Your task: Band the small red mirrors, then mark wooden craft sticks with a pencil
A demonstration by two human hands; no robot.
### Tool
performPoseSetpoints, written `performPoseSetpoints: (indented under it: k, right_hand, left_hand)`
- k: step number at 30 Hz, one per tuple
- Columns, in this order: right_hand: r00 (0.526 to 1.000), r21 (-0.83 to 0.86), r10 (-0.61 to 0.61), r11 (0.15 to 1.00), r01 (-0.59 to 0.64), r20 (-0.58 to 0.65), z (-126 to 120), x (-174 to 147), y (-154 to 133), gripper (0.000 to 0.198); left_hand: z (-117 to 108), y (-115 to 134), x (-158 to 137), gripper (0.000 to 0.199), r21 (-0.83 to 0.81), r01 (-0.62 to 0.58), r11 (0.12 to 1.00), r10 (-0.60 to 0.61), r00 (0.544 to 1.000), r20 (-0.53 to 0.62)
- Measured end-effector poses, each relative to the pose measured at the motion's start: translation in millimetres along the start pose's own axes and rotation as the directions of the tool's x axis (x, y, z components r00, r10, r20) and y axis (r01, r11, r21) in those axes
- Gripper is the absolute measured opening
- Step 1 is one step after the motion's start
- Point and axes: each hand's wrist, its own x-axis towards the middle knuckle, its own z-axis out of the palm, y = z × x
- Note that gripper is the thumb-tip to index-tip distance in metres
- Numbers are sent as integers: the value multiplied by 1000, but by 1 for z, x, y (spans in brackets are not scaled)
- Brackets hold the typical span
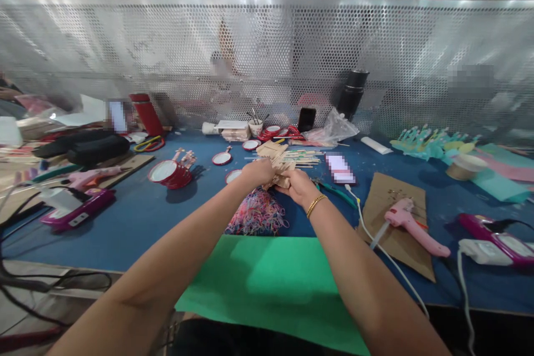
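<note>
"What are those wooden pieces [282, 181]?"
"Pale, slim, bunched at odd angles between the fingers [295, 178], partly hidden."
"And the strands [259, 214]?"
"Thin, curly, pink, purple, orange and blue, heaped in a loose tangle on the table [200, 200], just nearer the viewer."

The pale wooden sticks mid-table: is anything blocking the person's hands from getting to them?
Nothing visible does. The left hand and right hand are right at the near end of the pale wooden sticks. The tangle of colourful bands lies on the near side, not in between. What each hand grips is too small to tell.
</note>
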Motion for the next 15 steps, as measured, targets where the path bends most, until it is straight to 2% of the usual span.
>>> performPoseSetpoints:
  k: [5, 8, 11, 15]
  right_hand:
    - [999, -7, -21, 1000, 21, -43, 1, 1, 2, 26]
    - [1000, -10, -13, 1000, 12, -28, 0, 2, 1, 23]
    - [1000, -15, -1, 1000, 0, -22, -2, 3, -1, 20]
    - [1000, -28, 0, 1000, 0, -4, -4, 5, -2, 19]
  left_hand:
    - [0, 20, -9, 38, 52, 107, 993, -105, 994, -33]
    - [1, 26, -9, 39, 49, 98, 994, -95, 994, -62]
    - [-1, 21, -5, 44, 30, 44, 999, -42, 998, -52]
    - [-12, 4, 4, 58, -70, -1, 998, 4, 999, 45]
